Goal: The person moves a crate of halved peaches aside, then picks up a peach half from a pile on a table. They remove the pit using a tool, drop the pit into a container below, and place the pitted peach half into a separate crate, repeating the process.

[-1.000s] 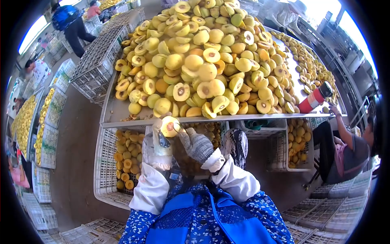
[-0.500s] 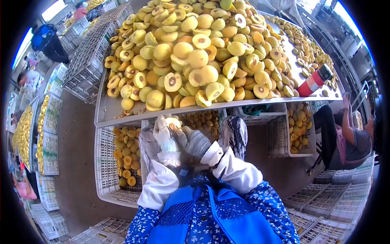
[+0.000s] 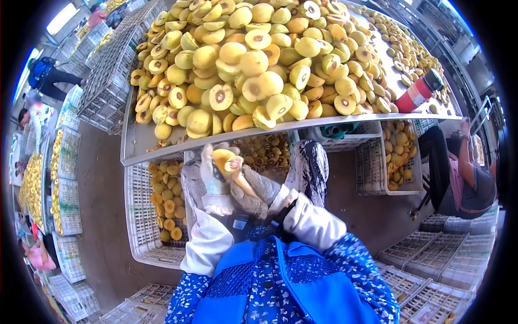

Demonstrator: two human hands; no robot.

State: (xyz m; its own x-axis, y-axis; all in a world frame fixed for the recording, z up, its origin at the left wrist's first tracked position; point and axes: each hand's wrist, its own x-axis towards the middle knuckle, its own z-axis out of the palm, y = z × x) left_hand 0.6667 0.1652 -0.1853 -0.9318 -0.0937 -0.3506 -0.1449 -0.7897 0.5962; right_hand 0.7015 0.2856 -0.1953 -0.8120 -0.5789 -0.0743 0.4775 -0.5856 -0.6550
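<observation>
My left hand (image 3: pixel 215 175), in a pale glove, is wrapped round a yellow fruit piece (image 3: pixel 221 160) just below the table's front edge. Beside it, my right hand (image 3: pixel 253 189), in a grey glove, has its fingers closed on a thin tool with a light handle (image 3: pixel 245 182). The tool's upper end meets the cut side of the fruit, and its tip is hidden there. Above both hands, a large heap of halved yellow fruit (image 3: pixel 253 65) covers the metal table (image 3: pixel 210 143).
A crate of fruit halves (image 3: pixel 141 232) stands left of my legs, another crate (image 3: pixel 372 181) under the table at right. A red and black bottle (image 3: pixel 418 93) lies on the table. A seated person (image 3: pixel 469 178) is at the right; stacked crates (image 3: pixel 110 81) stand at the left.
The fruit piece is tilted and more exposed between my hands, and the tool's handle now shows. My right hand has turned and lowered. The view has shifted slightly.
</observation>
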